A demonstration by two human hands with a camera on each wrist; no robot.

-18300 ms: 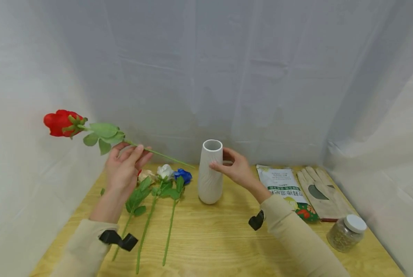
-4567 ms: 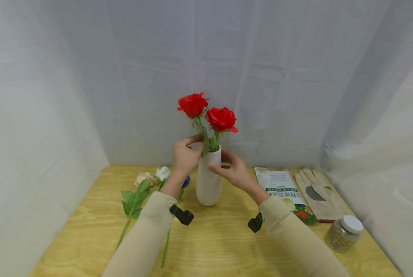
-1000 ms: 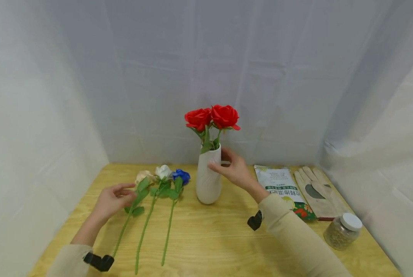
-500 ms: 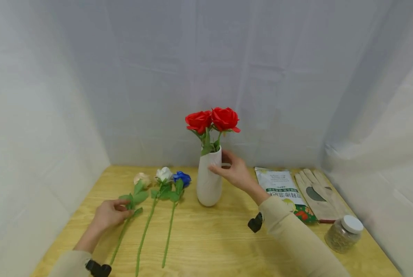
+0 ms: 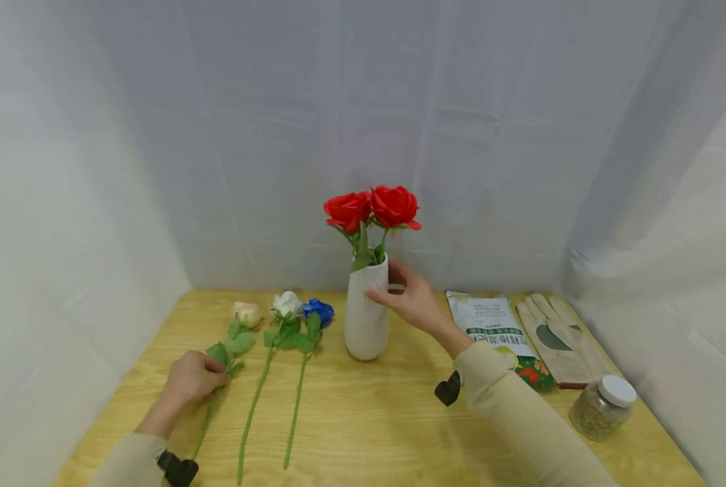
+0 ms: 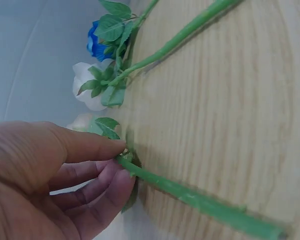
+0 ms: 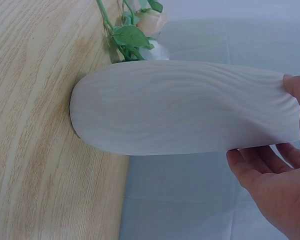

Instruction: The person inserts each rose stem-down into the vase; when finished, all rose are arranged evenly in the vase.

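Note:
On the left of the table, my left hand (image 5: 194, 379) pinches the green stem (image 6: 190, 195) of a cream rose (image 5: 247, 314) just below its leaves, thumb on one side and fingers on the other. The rose lies along the tabletop. My right hand (image 5: 413, 299) grips the upper part of a white vase (image 7: 180, 107) from the right, and the vase stands upright on the table. Two red roses (image 5: 395, 207) rise from its mouth, their lower stems hidden inside. Beside the cream rose lie a white rose (image 5: 286, 304) and a blue rose (image 5: 318, 312).
At the right of the wooden table (image 5: 387, 419) lie a printed packet (image 5: 491, 328) and a pair of work gloves (image 5: 560, 338). A white-lidded jar (image 5: 603, 407) stands in front of them. Pale sheeting (image 5: 265, 135) encloses the back and sides.
Since about a second ago, my left hand has come down onto the cream rose's stem and drawn it slightly left. Earlier, both red roses went into the vase. My right hand stays on the vase.

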